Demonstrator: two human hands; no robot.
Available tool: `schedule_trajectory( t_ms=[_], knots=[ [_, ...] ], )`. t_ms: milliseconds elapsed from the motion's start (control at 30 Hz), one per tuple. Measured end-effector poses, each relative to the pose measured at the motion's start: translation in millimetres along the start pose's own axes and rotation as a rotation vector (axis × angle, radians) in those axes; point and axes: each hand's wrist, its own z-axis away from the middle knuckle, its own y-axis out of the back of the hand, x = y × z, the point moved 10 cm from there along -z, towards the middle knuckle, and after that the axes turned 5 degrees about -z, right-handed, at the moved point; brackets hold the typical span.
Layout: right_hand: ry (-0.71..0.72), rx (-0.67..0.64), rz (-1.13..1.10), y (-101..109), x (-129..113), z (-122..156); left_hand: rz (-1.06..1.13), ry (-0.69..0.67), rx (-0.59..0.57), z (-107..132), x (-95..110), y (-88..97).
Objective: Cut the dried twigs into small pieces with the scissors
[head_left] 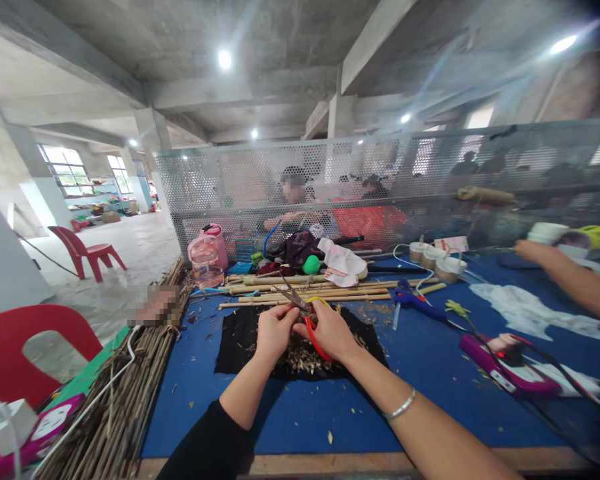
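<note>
Right grip (333,330) clamps scissors (316,343); left grip (275,330) pinches together, contents unclear. Poles (365,292) lie at twelve o'clock, twigs (113,400) nine, blue tool (414,301) three.

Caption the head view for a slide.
Right hand holding scissors beside the left hand, above black cloth strewn with small pale pieces.

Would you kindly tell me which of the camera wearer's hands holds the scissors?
The right hand, with a silver bracelet on that arm, holds the scissors; the left hand, whose arm has a black sleeve, is beside the blades.
</note>
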Motion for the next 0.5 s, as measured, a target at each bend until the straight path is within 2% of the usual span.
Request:
schedule_trajectory(
  t_ms=[100,300,500],
  knots=[
    [0.035,0.021,0.017,2,-3,0,-0.022,0.011,-0.004,0,-1,0.1],
    [-0.083,-0.039,0.010,-4,6,1,-0.001,0.025,0.015,1,2,2.5],
    [-0.102,-0.071,0.009,-6,8,1,0.041,0.039,0.031,1,1,2.8]
  ],
)
